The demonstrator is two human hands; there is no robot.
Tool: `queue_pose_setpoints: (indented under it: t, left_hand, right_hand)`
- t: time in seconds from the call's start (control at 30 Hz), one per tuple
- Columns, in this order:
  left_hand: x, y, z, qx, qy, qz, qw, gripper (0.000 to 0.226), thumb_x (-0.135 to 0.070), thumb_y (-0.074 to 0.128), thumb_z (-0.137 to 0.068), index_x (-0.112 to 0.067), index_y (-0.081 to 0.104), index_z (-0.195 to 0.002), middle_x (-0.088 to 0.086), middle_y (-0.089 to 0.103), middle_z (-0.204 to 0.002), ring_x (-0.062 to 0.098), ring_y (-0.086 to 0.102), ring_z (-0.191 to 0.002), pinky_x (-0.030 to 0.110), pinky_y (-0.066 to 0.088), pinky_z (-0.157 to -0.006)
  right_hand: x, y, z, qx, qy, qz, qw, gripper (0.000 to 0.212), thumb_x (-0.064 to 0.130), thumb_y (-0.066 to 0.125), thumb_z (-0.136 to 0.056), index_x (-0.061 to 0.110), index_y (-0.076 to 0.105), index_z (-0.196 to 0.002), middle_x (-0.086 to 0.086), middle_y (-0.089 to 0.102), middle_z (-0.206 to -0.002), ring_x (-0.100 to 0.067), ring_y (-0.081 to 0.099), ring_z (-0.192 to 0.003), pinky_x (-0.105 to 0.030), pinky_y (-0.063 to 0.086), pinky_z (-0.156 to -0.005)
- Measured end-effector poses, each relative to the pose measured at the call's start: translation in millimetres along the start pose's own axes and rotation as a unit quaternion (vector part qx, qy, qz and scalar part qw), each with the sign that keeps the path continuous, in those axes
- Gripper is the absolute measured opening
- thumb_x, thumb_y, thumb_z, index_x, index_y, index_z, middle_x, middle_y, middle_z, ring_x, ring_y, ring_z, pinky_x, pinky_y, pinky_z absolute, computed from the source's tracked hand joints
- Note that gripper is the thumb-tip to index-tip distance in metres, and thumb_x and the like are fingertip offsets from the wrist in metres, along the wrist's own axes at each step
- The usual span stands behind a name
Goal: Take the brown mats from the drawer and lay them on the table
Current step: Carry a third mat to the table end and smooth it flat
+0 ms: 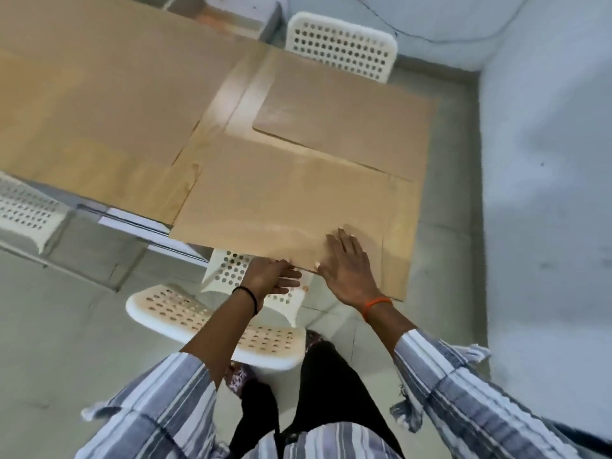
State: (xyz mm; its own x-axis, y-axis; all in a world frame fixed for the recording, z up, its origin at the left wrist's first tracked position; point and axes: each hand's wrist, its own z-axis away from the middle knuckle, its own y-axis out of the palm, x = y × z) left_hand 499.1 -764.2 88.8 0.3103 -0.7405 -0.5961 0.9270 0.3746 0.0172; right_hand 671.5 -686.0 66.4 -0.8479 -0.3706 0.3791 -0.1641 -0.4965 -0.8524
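We look down on a light wooden counter [228,104] with brown mats laid across it. The near mat [265,200] lies at the counter's right front corner, its front edge running along and slightly past the counter's edge. Beyond it, a second mat [347,120] with a rounded corner lies flat, overlapped along its near side by the first. A larger brown mat [99,94] covers the left part of the counter, with a strip of bare wood showing between it and the two right ones.

Our right hand [347,263] rests flat on the near mat close to its front edge, fingers spread and palm down, with an orange band on the wrist. Our left hand [270,276] sits at that same front edge, fingers extended together and reaching in under the mat's lip; we cannot tell whether it pinches the edge.

A white perforated chair [185,313] stands directly below the hands, tucked partly beneath the counter's edge. Another white chair [341,44] stands at the far side, and a third [26,210] at the left. To the right, open grey floor [450,226] runs between the counter's edge and a pale wall [546,160].
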Motion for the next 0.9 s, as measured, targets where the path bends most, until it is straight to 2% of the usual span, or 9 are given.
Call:
queue_pose_setpoints:
  t: [0.13,0.23,0.3,0.37,0.4,0.47,0.57,0.7,0.9]
  left_hand:
    - [-7,-21,-3,0.007,-0.032,-0.109,0.993,0.036,-0.025,0.051,-0.098,0.007,0.067,-0.102,0.020,0.074,-0.090,0.030,0.071,-0.073,0.031,0.054,-0.065]
    - [-14,-35,-3,-0.054,0.029,-0.236,0.970,0.034,-0.023,0.052,-0.095,0.003,0.071,-0.085,0.015,0.074,-0.072,0.029,0.072,-0.063,0.030,0.055,-0.059]
    - [-20,-46,-10,-0.159,0.147,-0.358,0.908,0.030,-0.028,0.052,-0.093,-0.007,0.071,-0.084,0.009,0.075,-0.075,0.025,0.071,-0.064,0.033,0.058,-0.064]
    - [-27,-53,-23,-0.227,0.261,-0.431,0.833,0.027,-0.032,0.053,-0.093,-0.014,0.067,-0.107,0.006,0.072,-0.098,0.026,0.067,-0.087,0.038,0.055,-0.077]
    - [-29,-56,-33,-0.223,0.296,-0.456,0.809,0.034,-0.033,0.054,-0.093,-0.015,0.061,-0.121,0.008,0.066,-0.114,0.028,0.061,-0.103,0.041,0.052,-0.085]
    - [-29,-60,-54,-0.181,0.307,-0.546,0.758,0.052,-0.036,0.054,-0.093,-0.017,0.045,-0.142,0.012,0.045,-0.144,0.032,0.041,-0.131,0.048,0.041,-0.100]
    - [-24,-59,-70,-0.131,0.282,-0.664,0.680,0.065,-0.048,0.045,-0.096,-0.028,0.021,-0.153,0.010,0.011,-0.162,0.033,0.015,-0.147,0.051,0.024,-0.113]
    - [-22,-32,-74,-0.114,0.294,-0.687,0.655,0.065,-0.050,0.037,-0.098,-0.030,0.013,-0.155,0.011,0.002,-0.163,0.034,0.008,-0.149,0.052,0.019,-0.115]
    - [-26,-16,-78,-0.108,0.284,-0.689,0.658,0.066,-0.051,0.035,-0.098,-0.032,0.008,-0.155,0.010,-0.004,-0.164,0.034,0.003,-0.150,0.051,0.016,-0.117]
  right_hand:
    - [-5,20,12,-0.004,0.060,0.011,0.998,0.074,0.053,0.043,-0.098,0.023,0.012,-0.158,-0.003,-0.005,-0.167,-0.030,-0.002,-0.153,-0.053,0.013,-0.121]
    - [-6,29,16,-0.001,0.074,0.045,0.996,0.079,0.053,0.041,-0.099,0.025,-0.001,-0.158,-0.004,-0.016,-0.165,-0.030,-0.011,-0.153,-0.056,0.007,-0.121]
    - [-4,32,15,-0.009,0.078,0.042,0.996,0.078,0.053,0.040,-0.099,0.027,-0.004,-0.158,-0.004,-0.018,-0.165,-0.031,-0.012,-0.152,-0.057,0.005,-0.121]
    - [-5,35,15,-0.017,0.084,0.039,0.996,0.076,0.053,0.038,-0.100,0.029,-0.005,-0.158,-0.004,-0.018,-0.165,-0.031,-0.013,-0.152,-0.057,0.004,-0.121]
    - [-6,37,16,-0.020,0.087,0.042,0.995,0.076,0.052,0.038,-0.100,0.029,-0.007,-0.158,-0.005,-0.018,-0.165,-0.031,-0.013,-0.152,-0.056,0.003,-0.122]
    - [-11,40,18,-0.024,0.096,0.049,0.994,0.075,0.053,0.035,-0.101,0.030,-0.010,-0.157,-0.007,-0.020,-0.164,-0.031,-0.014,-0.152,-0.054,0.001,-0.122]
    - [-18,41,22,-0.029,0.111,0.053,0.992,0.074,0.054,0.032,-0.101,0.030,-0.013,-0.156,-0.009,-0.022,-0.163,-0.031,-0.016,-0.152,-0.053,-0.001,-0.123]
    - [-41,40,29,-0.047,0.126,0.034,0.990,0.074,0.054,0.033,-0.101,0.031,-0.010,-0.157,-0.009,-0.019,-0.164,-0.031,-0.013,-0.152,-0.053,0.000,-0.123]
    - [-57,33,29,-0.053,0.126,0.026,0.990,0.071,0.054,0.030,-0.101,0.031,-0.007,-0.157,-0.008,-0.018,-0.165,-0.030,-0.011,-0.153,-0.053,0.002,-0.123]
